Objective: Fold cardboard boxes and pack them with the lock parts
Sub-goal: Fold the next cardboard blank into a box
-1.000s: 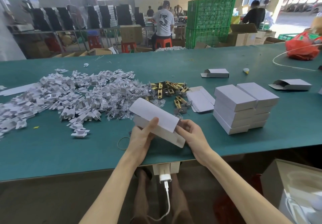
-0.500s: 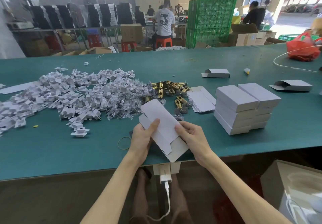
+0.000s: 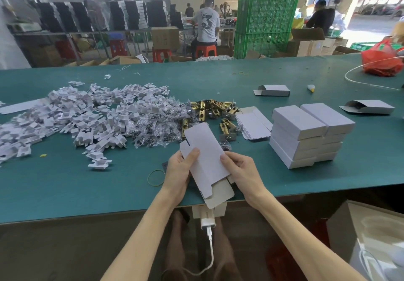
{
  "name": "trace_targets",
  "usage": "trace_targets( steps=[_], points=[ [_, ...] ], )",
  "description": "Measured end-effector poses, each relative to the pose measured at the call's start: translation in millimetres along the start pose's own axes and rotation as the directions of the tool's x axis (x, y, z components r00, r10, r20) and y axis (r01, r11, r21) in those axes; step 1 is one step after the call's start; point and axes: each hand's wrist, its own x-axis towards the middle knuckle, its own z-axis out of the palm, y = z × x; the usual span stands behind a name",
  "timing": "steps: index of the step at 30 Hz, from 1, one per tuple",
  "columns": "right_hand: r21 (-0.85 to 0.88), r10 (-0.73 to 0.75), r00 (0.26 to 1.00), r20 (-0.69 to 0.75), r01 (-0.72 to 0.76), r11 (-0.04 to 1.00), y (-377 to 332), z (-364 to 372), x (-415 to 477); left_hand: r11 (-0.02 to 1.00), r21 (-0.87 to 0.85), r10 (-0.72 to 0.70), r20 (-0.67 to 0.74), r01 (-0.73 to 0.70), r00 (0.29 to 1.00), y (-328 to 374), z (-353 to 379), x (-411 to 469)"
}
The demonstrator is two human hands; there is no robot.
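Half-opened white cardboard box [image 3: 205, 156], left of the stacked white closed boxes [image 3: 306, 132]: my left hand [image 3: 178, 171] and right hand [image 3: 242, 171] grip its sides. Best squeeze evenly, squaring corners before tucking flaps.

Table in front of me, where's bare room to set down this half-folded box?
Bare green table along the near edge, left of your left hand, bordered by the white insert pile and a rubber band. Also right of the finished box stack. Crowded: the middle, around the brass latches and flat blanks.
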Motion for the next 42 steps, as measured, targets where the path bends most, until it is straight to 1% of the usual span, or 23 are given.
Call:
trace_targets(
  steps=[3, 5, 7, 9, 11, 14, 17, 19, 24, 29, 35, 38, 42],
  points=[
    [0.000, -0.015, 0.999, -0.029, 0.015, 1.000, 0.7, 1.7, -0.1, 0.999, 0.021, 0.030, -0.007, -0.029, 1.000, -2.5, 1.2, 0.9],
    [-0.009, -0.017, 0.998, -0.055, 0.017, 1.000, 0.0, 2.9, 0.0, 0.999, -0.013, 0.030, -0.033, -0.030, 0.999, -3.4, 0.9, 2.2],
    [-0.045, -0.026, 0.998, -0.065, 0.024, 0.999, -1.8, 4.2, -0.5, 0.998, -0.034, 0.042, -0.027, -0.043, 0.999, -4.0, 0.0, 3.5],
    [-0.097, -0.031, 0.999, -0.017, 0.030, 0.995, -5.3, 6.8, -2.1, 0.998, -0.006, 0.069, 0.000, -0.069, 0.998, -3.7, 0.0, 3.8],
    [-0.109, -0.018, 0.997, 0.070, 0.025, 0.994, -11.0, 8.4, -4.0, 0.996, 0.025, 0.085, 0.033, -0.086, 0.996, -2.8, 0.4, 3.3],
    [-0.056, 0.039, 0.981, 0.188, -0.029, 0.998, -21.1, 3.1, -4.1, 0.995, 0.046, 0.083, 0.054, -0.086, 0.995, -1.7, 2.1, 1.5],
    [0.042, 0.095, 0.961, 0.259, -0.109, 0.993, -25.6, -4.4, -1.0, 0.995, 0.063, 0.077, 0.088, -0.083, 0.993, 1.0, 2.8, -0.3],
    [0.088, 0.107, 0.963, 0.249, -0.132, 0.987, -26.0, -6.0, -0.7, 0.995, 0.065, 0.073, 0.109, -0.081, 0.991, 2.4, 2.4, -1.5],
    [0.061, 0.069, 0.986, 0.150, -0.079, 0.995, -17.2, -5.3, -1.1, 0.996, 0.060, 0.054, 0.160, -0.065, 0.986, 5.2, 3.9, -4.5],
    [0.068, 0.066, 0.988, 0.139, -0.076, 0.995, -13.9, -6.4, -1.6, 0.990, 0.127, 0.044, 0.188, -0.069, 0.981, 2.6, 4.1, -4.5],
    [0.071, 0.069, 0.990, 0.121, -0.078, 0.994, -10.0, -5.1, -0.6, 0.978, 0.166, 0.114, 0.099, -0.129, 0.989, -0.5, 4.5, -3.0],
    [0.060, 0.079, 0.990, 0.120, -0.086, 0.994, -7.9, -4.7, 0.4, 0.982, 0.156, 0.085, 0.134, -0.106, 0.987, -1.3, 2.7, -2.7],
    [0.039, 0.083, 0.987, 0.135, -0.089, 0.995, -6.2, -5.6, 0.5, 0.981, 0.185, 0.029, 0.171, -0.061, 0.985, -1.8, 3.2, -5.0]
  ],
)
